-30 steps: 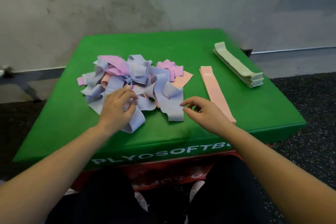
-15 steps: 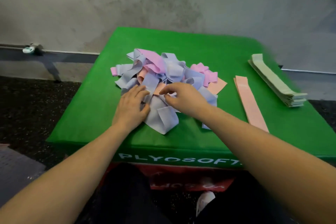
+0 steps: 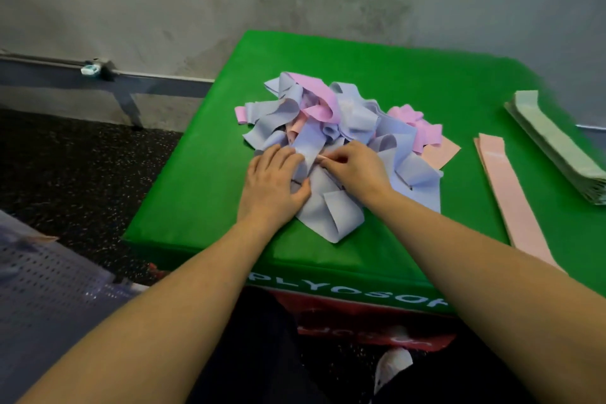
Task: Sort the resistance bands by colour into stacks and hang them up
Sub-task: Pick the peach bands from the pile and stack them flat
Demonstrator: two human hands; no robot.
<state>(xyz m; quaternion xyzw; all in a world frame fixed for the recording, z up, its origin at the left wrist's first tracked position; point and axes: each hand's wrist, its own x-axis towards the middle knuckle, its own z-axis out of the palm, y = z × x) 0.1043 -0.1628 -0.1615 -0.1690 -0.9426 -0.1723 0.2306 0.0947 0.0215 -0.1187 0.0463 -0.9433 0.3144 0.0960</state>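
left hand [image 3: 273,184] is lying flat, fingers spread, on the band pile [image 3: 341,141]; right hand [image 3: 355,167], at its 3 o'clock, is pinching a peach band [image 3: 323,158].

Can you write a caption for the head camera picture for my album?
Both hands, left and right, dig into a tangled pile of lilac and pink stretchy bands on a green padded box.

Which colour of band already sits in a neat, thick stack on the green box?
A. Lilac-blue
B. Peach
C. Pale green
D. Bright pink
C: the pale green stack lies many layers thick at the right edge of the green box. The peach bands beside it form only a thin flat strip, while the lilac-blue and bright pink bands remain tangled in the pile.
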